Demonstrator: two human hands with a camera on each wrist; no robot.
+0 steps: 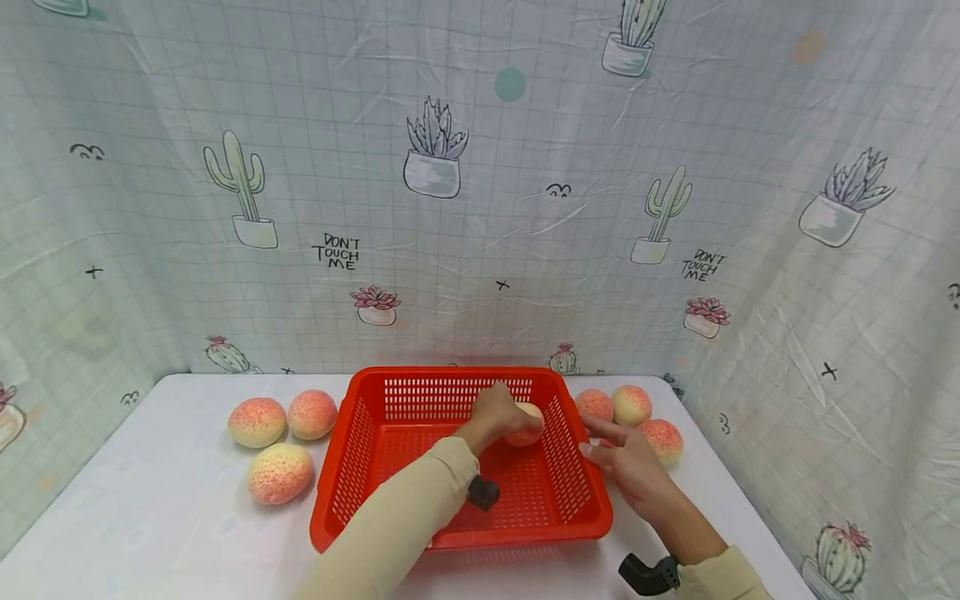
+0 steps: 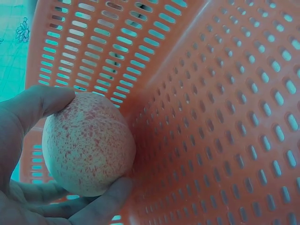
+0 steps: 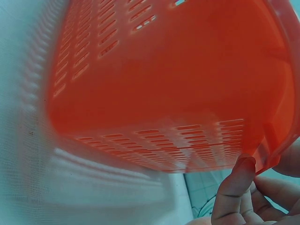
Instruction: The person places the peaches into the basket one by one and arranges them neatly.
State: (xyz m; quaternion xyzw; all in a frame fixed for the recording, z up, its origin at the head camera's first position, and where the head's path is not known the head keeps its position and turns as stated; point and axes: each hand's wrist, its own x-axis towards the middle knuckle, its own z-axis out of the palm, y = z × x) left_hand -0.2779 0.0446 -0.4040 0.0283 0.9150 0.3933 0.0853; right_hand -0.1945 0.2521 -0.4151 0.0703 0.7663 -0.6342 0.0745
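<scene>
In the head view a red plastic basket (image 1: 461, 540) with slotted walls sits in the middle of the white table. My left hand (image 1: 497, 417) reaches inside it and grips a pinkish-yellow peach (image 1: 528, 425) near the back right corner. The left wrist view shows the thumb on top of this peach (image 2: 89, 145) and fingers beneath it, beside the slotted walls. At the basket's right rim, my right hand (image 1: 633, 467) holds the edge; in the right wrist view its fingers (image 3: 234, 187) curl at the rim, partly out of frame.
Left of the basket lie three peaches: one at the back (image 1: 257, 422), one beside the basket (image 1: 312, 414) and one in front (image 1: 280, 473). Several more peaches (image 1: 632, 405) lie to its right, partly behind my right hand. A cactus-print cloth (image 1: 465, 275) hangs behind the table.
</scene>
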